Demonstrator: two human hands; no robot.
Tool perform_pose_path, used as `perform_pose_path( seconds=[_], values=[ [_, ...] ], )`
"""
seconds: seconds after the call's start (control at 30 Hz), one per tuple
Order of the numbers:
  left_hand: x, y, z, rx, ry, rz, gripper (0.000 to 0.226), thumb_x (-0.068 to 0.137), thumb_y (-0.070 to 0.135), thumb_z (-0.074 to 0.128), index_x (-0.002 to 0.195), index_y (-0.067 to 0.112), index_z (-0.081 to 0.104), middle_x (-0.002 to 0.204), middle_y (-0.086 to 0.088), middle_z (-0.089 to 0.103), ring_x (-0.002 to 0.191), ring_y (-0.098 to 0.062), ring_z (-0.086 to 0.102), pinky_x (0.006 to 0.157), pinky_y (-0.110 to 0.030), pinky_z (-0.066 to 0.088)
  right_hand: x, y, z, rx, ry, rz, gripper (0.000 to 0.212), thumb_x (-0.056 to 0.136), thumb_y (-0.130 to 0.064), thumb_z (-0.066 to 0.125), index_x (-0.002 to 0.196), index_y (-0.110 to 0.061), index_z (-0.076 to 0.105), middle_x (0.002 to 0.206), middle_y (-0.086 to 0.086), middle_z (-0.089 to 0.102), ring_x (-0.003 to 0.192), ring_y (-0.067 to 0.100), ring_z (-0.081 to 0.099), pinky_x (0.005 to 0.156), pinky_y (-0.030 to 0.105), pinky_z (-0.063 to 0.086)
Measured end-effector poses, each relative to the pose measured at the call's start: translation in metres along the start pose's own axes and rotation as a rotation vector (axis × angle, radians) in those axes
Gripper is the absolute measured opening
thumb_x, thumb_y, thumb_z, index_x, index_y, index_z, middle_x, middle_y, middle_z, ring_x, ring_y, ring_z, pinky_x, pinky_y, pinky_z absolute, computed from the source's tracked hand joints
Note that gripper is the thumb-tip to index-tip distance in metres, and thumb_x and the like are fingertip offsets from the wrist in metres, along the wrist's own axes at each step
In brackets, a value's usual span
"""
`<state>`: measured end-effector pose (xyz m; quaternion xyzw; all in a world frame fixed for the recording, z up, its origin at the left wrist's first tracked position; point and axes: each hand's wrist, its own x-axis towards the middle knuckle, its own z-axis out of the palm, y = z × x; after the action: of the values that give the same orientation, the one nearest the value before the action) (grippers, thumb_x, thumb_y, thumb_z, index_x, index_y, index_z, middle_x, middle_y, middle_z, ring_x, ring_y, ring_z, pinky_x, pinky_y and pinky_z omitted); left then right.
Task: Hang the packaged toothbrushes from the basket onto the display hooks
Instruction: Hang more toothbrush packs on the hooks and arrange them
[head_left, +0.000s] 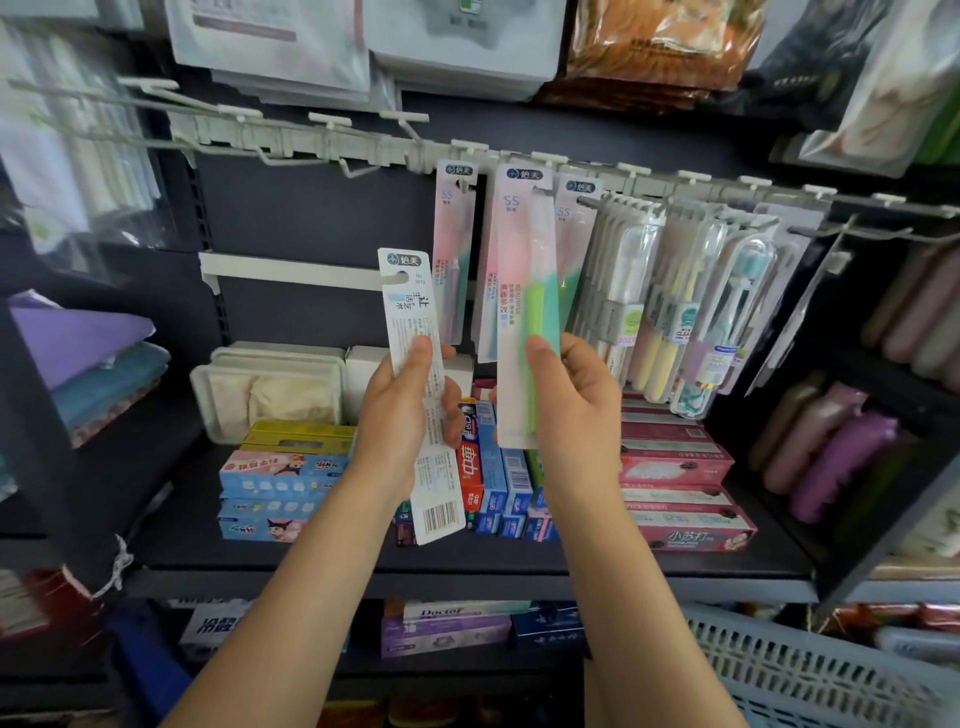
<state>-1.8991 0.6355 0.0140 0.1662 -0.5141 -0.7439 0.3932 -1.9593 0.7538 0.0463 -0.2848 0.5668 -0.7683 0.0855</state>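
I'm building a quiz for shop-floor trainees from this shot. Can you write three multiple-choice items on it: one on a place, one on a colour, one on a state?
1. Where is the grey slatted plastic basket?
A upper left
B lower right
C on the top rail

2. What colour is the toothbrush handle in the pink-and-teal card pack?
A green
B red
C black

3. The left hand is
A empty
B flat on the shelf
C gripping a white card pack

Key: B, it sits in the lower right corner. A, a green handle shows above the right hand. C, fingers curl round the pack.

Head view looks forward, seemingly slightly upward, close to display hooks (519, 161).
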Motion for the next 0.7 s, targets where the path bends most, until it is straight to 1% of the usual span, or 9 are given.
perform_pose_path(
  seconds=[0.1,0.2,0.3,0.4,0.47,0.5,0.53,0.6,0.7],
  values=[
    [-0.001,0.003,-0.001,0.008,-0.008,0.008,0.037,0.106,0.041,0.045,0.115,0.007,0.057,0.055,-0.004,0.051,0.043,-0.023,0.043,0.049,-0.031,0.036,0.006,-0.004,0.003,-0.039,0.006,-0.002,0.017,0.103,-0.020,0.055,0.100,-0.010,0.068,0.061,-0.013,0.062,0.053,0.001,0.057,0.047,0.017,0.046],
    [0.000,0.003,-0.002,0.007,-0.017,0.018,0.035,0.106,0.041,0.045,0.112,0.008,0.058,0.055,-0.003,0.051,0.043,-0.023,0.042,0.050,-0.030,0.035,0.011,-0.005,0.003,-0.047,0.021,0.004,0.019,0.102,-0.024,0.056,0.097,-0.009,0.068,0.064,-0.008,0.061,0.053,0.002,0.057,0.047,0.018,0.045],
    [0.002,0.004,-0.002,0.002,-0.019,0.019,0.034,0.106,0.041,0.045,0.108,0.010,0.059,0.055,-0.004,0.050,0.044,-0.022,0.041,0.052,-0.029,0.034,0.016,-0.002,0.004,-0.069,0.038,0.043,0.019,0.102,-0.026,0.057,0.095,-0.012,0.066,0.062,-0.008,0.061,0.053,0.005,0.058,0.047,0.021,0.046],
    [0.004,0.004,0.000,0.029,-0.005,-0.016,0.041,0.107,0.045,0.041,0.112,0.008,0.057,0.055,-0.004,0.048,0.044,-0.022,0.040,0.051,-0.030,0.033,0.025,0.016,0.002,-0.097,0.054,0.108,0.033,0.100,-0.037,0.059,0.091,-0.005,0.060,0.074,0.006,0.056,0.066,0.020,0.053,0.056,0.031,0.044],
    [0.005,0.005,0.002,0.053,-0.020,-0.061,0.049,0.106,0.052,0.032,0.110,0.011,0.057,0.055,-0.003,0.046,0.044,-0.021,0.039,0.053,-0.031,0.032,0.026,0.034,-0.001,-0.113,0.062,0.170,0.047,0.099,-0.044,0.059,0.093,0.003,0.059,0.080,0.009,0.054,0.070,0.020,0.051,0.058,0.032,0.044],
    [0.006,0.006,0.003,0.053,-0.030,-0.085,0.052,0.105,0.056,0.028,0.107,0.013,0.058,0.055,-0.002,0.045,0.045,-0.020,0.039,0.053,-0.031,0.032,0.025,0.044,-0.004,-0.121,0.060,0.205,0.051,0.099,-0.046,0.059,0.097,0.005,0.059,0.082,0.009,0.057,0.072,0.020,0.054,0.059,0.031,0.046],
    [0.008,0.007,0.004,0.044,-0.037,-0.105,0.055,0.104,0.058,0.026,0.106,0.013,0.058,0.055,-0.002,0.045,0.045,-0.019,0.040,0.052,-0.030,0.032,0.024,0.053,-0.006,-0.127,0.058,0.238,0.049,0.099,-0.045,0.059,0.100,0.004,0.060,0.083,0.008,0.062,0.073,0.019,0.058,0.060,0.030,0.049],
    [0.013,0.007,0.004,0.021,-0.046,-0.120,0.057,0.104,0.056,0.025,0.108,0.009,0.058,0.056,-0.003,0.046,0.044,-0.019,0.041,0.049,-0.028,0.033,0.023,0.067,-0.011,-0.104,0.045,0.302,0.035,0.100,-0.037,0.060,0.102,-0.002,0.062,0.086,0.004,0.070,0.073,0.016,0.066,0.061,0.027,0.053],
    [0.024,0.004,0.003,0.006,-0.063,-0.139,0.057,0.104,0.052,0.028,0.115,0.005,0.059,0.058,-0.003,0.047,0.045,-0.016,0.041,0.047,-0.026,0.033,0.024,0.077,-0.015,0.009,0.021,0.383,0.018,0.101,-0.027,0.060,0.102,-0.009,0.063,0.082,0.001,0.073,0.070,0.014,0.069,0.058,0.026,0.054]
  ],
)
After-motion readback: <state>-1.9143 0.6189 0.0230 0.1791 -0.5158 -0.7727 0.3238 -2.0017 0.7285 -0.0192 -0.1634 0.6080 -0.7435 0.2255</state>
